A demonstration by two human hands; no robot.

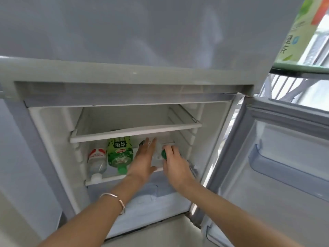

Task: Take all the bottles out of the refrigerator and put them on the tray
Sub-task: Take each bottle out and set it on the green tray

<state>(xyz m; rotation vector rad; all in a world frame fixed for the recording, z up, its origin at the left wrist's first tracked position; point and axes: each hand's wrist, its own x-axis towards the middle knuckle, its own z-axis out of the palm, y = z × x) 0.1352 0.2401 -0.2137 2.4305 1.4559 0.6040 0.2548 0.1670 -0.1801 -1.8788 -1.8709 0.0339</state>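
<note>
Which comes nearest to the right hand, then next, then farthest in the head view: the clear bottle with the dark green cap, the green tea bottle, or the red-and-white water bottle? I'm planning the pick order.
From the right hand:
1. Clear bottle with the dark green cap, at the fingers, between both hands.
2. Green tea bottle, mid-shelf, beyond the left hand.
3. Red-and-white water bottle, at the shelf's left end.

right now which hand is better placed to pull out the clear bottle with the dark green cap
Right. The right hand is already at the dark green cap of the clear bottle, on the end facing out. The left hand lies flat along its side, fingers open, closer to the green bottle.
</note>
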